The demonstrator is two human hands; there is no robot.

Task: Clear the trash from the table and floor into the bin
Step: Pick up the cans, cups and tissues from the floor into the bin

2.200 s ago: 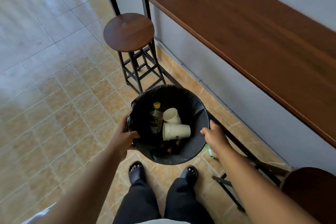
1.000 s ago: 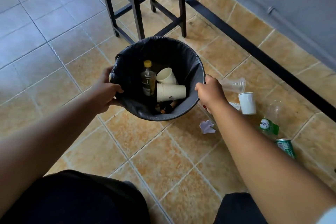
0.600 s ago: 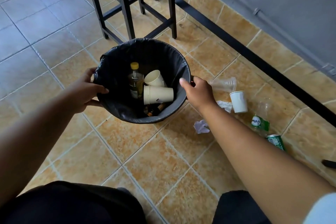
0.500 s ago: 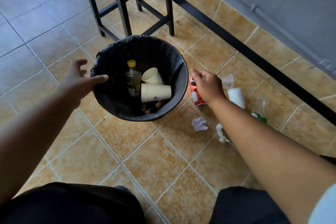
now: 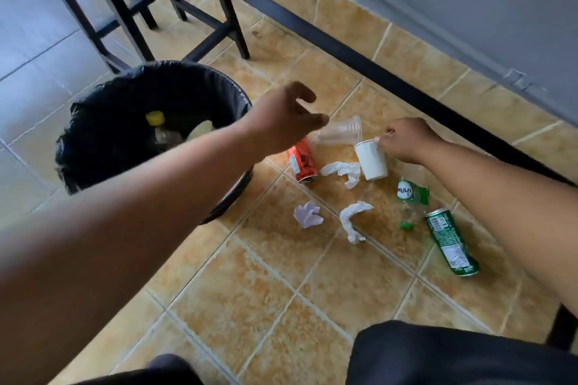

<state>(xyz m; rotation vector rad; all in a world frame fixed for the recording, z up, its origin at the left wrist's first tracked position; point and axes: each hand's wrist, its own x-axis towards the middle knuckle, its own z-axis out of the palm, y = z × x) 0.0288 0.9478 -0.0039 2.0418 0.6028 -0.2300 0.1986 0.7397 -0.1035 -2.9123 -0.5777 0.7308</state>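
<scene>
My right grip (image 5: 403, 142) pinches the rim of a white paper cup (image 5: 371, 159), tilted, with its base toward me. A clear plastic cup (image 5: 339, 134) lies on its side just behind it. A red can (image 5: 301, 162) lies beside the bin (image 5: 103, 134), which is lined with a black bag and holds a bottle with a yellow cap. Three crumpled tissues (image 5: 342, 170) (image 5: 308, 214) (image 5: 353, 219) sit on the tan floor tiles. To the right lie a clear bottle with a green label (image 5: 411, 200) and a green can (image 5: 452, 242), both on their sides.
</scene>
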